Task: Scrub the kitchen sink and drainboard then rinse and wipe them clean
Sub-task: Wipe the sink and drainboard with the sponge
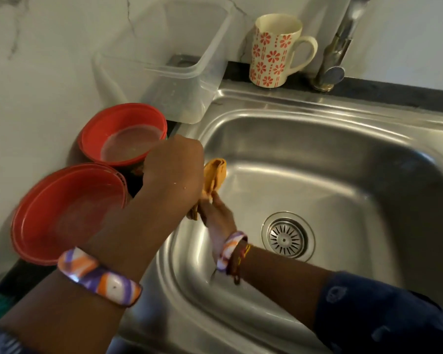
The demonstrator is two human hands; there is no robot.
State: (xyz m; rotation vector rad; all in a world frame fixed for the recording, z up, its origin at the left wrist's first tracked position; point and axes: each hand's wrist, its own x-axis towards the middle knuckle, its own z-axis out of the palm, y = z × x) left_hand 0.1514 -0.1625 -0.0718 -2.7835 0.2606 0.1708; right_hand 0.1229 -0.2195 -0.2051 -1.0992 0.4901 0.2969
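Gripping the orange cloth (213,180), both hands meet over the sink (330,159).

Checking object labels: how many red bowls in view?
2. One red bowl sits on the counter left of the sink, in front of the clear container. The other red bowl is nearer the camera. Each may be a nested stack, judging by the rims.

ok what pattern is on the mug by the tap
Cream mug with red-orange flowers and dashed vertical lines between them, seen clearly in the head view.
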